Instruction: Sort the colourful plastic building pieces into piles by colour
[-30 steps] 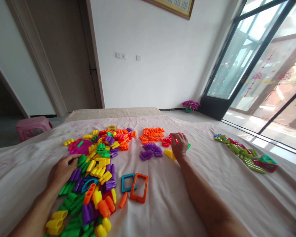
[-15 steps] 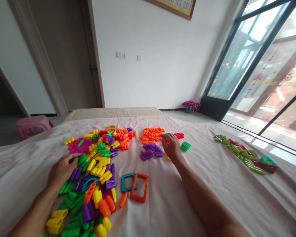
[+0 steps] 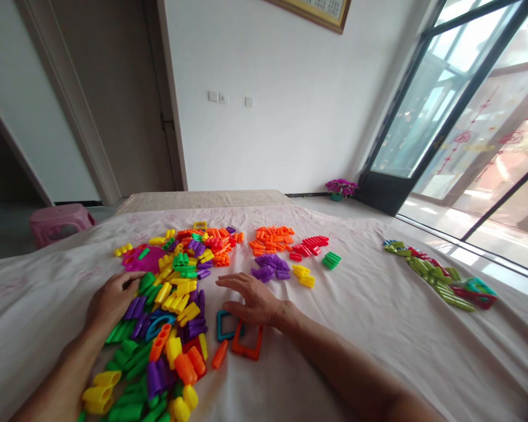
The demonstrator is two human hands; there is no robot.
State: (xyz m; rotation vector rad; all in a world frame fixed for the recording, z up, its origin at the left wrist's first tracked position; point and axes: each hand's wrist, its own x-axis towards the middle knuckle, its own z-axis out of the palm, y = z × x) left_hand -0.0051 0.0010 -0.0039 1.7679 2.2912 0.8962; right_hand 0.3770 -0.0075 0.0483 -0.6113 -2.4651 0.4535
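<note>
My left hand [image 3: 112, 300] rests at the left edge of a mixed pile of plastic building blocks [image 3: 175, 303]. Its fingers are loosely curled with a gap at the thumb, and the tips are beside a green block [image 3: 146, 283]. My right hand [image 3: 256, 298] hovers just right of the pile, fingers spread and nothing in them. Under it lie a blue square frame [image 3: 220, 326] and an orange rectangular frame [image 3: 247, 352], both partly covered by the hand. A pointed orange piece [image 3: 220, 355] lies nearby.
Beyond my right hand are groups of orange [image 3: 271, 237], purple [image 3: 270, 268], red [image 3: 310, 247], yellow [image 3: 304, 276] and green blocks [image 3: 331, 260]. More blocks [image 3: 437, 278] lie far right on the pale cloth [image 3: 369, 305]. A pink stool [image 3: 61, 223] stands at left.
My right hand has moved left and nearer, from the red blocks to above the two frames. The red and yellow groups now show uncovered. My left hand stays put.
</note>
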